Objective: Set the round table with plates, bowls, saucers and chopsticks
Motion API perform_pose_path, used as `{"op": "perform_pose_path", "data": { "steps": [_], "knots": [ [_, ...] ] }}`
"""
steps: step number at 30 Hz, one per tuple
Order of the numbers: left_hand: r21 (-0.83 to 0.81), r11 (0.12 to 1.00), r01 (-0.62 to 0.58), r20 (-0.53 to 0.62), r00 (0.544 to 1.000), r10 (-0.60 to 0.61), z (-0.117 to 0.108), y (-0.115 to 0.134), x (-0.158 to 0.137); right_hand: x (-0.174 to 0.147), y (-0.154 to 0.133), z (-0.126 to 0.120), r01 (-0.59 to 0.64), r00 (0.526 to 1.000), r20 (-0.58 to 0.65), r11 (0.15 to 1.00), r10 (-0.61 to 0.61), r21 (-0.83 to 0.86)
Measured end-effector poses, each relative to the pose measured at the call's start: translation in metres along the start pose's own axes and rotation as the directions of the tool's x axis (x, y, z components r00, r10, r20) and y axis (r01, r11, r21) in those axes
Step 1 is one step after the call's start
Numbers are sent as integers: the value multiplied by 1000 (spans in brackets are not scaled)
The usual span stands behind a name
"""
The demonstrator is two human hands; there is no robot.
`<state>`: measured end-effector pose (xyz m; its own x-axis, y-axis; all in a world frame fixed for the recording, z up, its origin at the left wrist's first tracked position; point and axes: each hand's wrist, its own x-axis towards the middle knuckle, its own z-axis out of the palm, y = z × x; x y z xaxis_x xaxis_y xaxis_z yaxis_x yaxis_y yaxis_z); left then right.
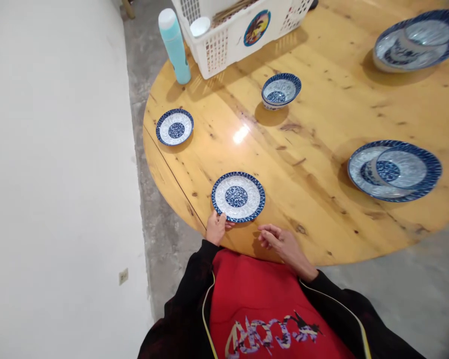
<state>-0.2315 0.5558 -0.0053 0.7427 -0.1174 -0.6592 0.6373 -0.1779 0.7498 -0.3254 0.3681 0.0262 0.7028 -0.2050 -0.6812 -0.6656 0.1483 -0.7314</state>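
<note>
A blue-and-white patterned plate (238, 197) lies near the table's front edge. My left hand (216, 227) grips its lower left rim, thumb on top and fingers beneath. To the right of that plate, my right hand (277, 242) is apart from it, just above the tabletop, with loosely curled fingers spread a little and nothing in them. Farther left sits a smaller matching plate (175, 127). Beyond my hands are what look like stacked small bowls (281, 91). On the right, a bowl (400, 168) rests in a larger blue-rimmed plate (428, 185).
A white plastic basket (219, 52) holding a white cup (200, 27) and chopsticks (234, 10) stands at the back. Beside it is a light blue bottle (174, 47). Another plate with a bowl (415, 47) is at upper right. A white wall (56, 174) runs along the left.
</note>
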Motion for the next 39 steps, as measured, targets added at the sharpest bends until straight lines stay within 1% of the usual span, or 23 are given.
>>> {"op": "perform_pose_path", "data": {
  "steps": [2,6,9,11,13,15,16,18,21,24,27,30,33,36,39],
  "knots": [
    [20,1000,9,48,999,-10,-5,4,1,-3,-2,7,4,1000,-26,1000,-4,-8],
    [110,994,-6,122,992,-8,-20,10,4,-5,-13,16,53,996,-73,998,-55,-25],
    [207,976,-71,142,989,42,-40,16,15,3,-23,9,76,987,-145,997,-76,-5],
    [259,954,-150,113,986,124,-57,26,26,9,-28,-1,96,971,-221,995,-93,3],
    [310,922,-232,42,972,231,-72,42,41,18,-34,-13,128,950,-288,992,-122,3],
    [357,882,-306,-29,941,338,-83,66,59,29,-44,-25,171,932,-323,985,-165,-7],
    [375,862,-341,-53,921,387,-85,81,69,36,-50,-31,197,924,-331,980,-193,-20],
    [397,823,-407,-61,883,466,-82,114,90,52,-66,-41,250,905,-341,967,-255,-58],
    [451,746,-490,9,839,545,-62,164,125,81,-95,-53,283,887,-361,956,-289,-70],
    [545,643,-538,116,808,578,-29,208,156,112,-124,-65,281,877,-391,958,-278,-50],
    [611,550,-569,211,787,579,8,242,182,142,-152,-79,301,850,-430,951,-304,-75],
    [631,499,-594,285,776,563,44,265,203,169,-180,-91,314,832,-452,945,-320,-92],
    [643,465,-608,338,771,540,77,282,220,193,-205,-99,321,815,-472,940,-336,-114],
    [691,423,-586,362,787,499,107,295,233,213,-227,-105,313,814,-466,937,-347,-153],
    [732,379,-566,369,797,479,131,305,242,234,-246,-108,270,812,-480,943,-332,-194]
  ]
}}
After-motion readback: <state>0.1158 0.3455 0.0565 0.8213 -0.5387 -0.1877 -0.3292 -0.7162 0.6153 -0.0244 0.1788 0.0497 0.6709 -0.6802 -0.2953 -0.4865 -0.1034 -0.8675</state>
